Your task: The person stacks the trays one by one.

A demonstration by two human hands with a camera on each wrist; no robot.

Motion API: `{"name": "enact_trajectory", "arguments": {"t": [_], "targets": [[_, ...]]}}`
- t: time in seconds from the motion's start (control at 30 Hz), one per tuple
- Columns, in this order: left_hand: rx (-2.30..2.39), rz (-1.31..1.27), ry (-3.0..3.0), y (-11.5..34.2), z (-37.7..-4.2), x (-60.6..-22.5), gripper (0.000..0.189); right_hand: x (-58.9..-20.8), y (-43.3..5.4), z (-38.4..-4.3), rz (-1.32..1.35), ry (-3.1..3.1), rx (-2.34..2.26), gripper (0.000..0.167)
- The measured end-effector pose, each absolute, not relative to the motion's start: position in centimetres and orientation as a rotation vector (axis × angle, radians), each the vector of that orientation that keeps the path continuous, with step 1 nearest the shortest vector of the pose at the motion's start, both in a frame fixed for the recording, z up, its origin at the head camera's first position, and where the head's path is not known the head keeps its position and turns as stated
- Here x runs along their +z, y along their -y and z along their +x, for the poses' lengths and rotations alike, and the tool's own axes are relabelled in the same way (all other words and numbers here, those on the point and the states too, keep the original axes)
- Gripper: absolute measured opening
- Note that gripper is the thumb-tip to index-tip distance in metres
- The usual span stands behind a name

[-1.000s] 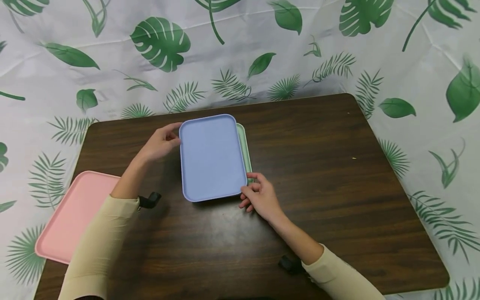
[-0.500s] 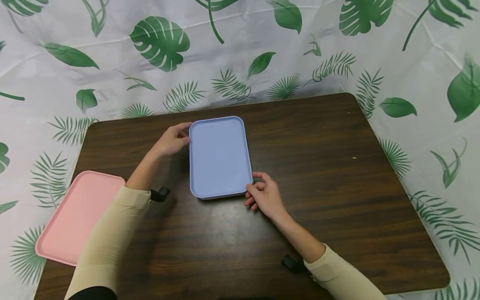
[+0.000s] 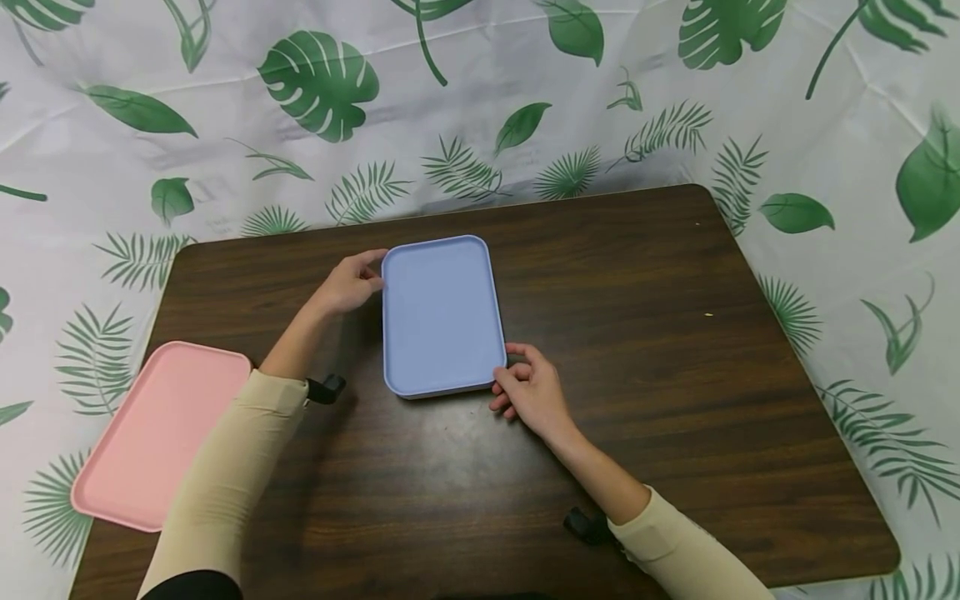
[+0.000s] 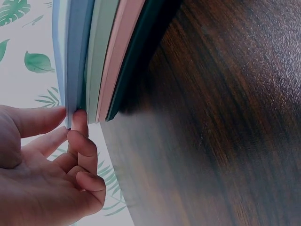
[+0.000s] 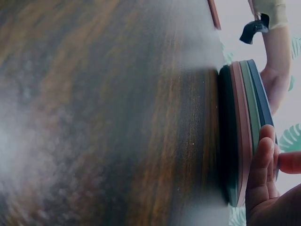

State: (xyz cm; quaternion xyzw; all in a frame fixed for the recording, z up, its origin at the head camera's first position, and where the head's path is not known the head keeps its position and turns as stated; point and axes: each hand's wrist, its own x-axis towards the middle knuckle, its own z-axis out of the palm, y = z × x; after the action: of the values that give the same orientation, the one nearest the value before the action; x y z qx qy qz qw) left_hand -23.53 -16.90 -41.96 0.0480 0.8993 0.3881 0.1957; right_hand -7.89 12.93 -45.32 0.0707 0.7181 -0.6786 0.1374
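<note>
A blue tray (image 3: 444, 317) tops a stack in the middle of the table. Below it, in the left wrist view, show the edges of a green tray (image 4: 102, 52), a pink tray (image 4: 120, 56) and a dark green tray (image 4: 136, 56). My left hand (image 3: 347, 285) pinches the blue tray's left edge near the far corner, thumb over the rim and fingertips beneath. At the near right corner my right hand (image 3: 531, 390) holds the same tray between thumb and fingers. In the right wrist view its fingers (image 5: 263, 165) lie along the side of the stack.
Another pink tray (image 3: 168, 433) lies at the table's left edge, partly covered by the left sleeve (image 3: 217, 483). The dark wood table (image 3: 660, 400) stretches to the right, with a leaf-patterned cloth (image 3: 480, 92) behind it.
Both hands have shifted the blue tray to the right, the left hand travelling furthest. The green tray's edge, earlier showing on the right, is now covered from above.
</note>
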Motion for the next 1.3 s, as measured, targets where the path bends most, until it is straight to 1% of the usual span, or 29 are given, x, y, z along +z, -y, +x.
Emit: {"name": "enact_trajectory", "arguments": {"t": [0.3,0.43,0.5,0.57,0.7,0.8,1.0,1.07,1.3], "targets": [[1.035,0.11,-2.532,16.9,-23.3,-41.9,0.052,-45.4,-12.7,-8.0,0.229,-2.049,-1.955,0.046],[1.023,0.109,-2.526,16.9,-23.3,-42.1,0.053,-43.7,-12.5,-7.7,0.221,-2.058,-1.941,0.046],[1.024,0.112,-2.524,16.9,-23.3,-42.1,0.053,-43.5,-12.5,-7.7,0.218,-2.061,-1.934,0.046],[1.024,0.11,-2.52,16.9,-23.4,-42.2,0.053,-43.6,-12.6,-7.7,0.213,-2.061,-1.948,0.045],[1.018,0.11,-2.518,16.9,-23.4,-42.4,0.053,-45.2,-12.7,-7.8,0.221,-2.066,-1.957,0.044],[1.005,0.114,-2.516,16.9,-23.5,-42.3,0.053,-45.2,-12.8,-7.8,0.225,-2.079,-1.951,0.043],[0.987,0.114,-2.502,16.8,-23.6,-42.4,0.054,-45.2,-12.9,-7.9,0.227,-2.085,-1.932,0.046],[0.984,0.112,-2.5,16.8,-23.6,-42.5,0.054,-44.9,-12.9,-7.9,0.221,-2.083,-1.92,0.047],[0.989,0.138,-2.506,16.7,-23.6,-42.5,0.054,-41.9,-12.7,-7.4,0.206,-2.089,-1.907,0.045]]}}
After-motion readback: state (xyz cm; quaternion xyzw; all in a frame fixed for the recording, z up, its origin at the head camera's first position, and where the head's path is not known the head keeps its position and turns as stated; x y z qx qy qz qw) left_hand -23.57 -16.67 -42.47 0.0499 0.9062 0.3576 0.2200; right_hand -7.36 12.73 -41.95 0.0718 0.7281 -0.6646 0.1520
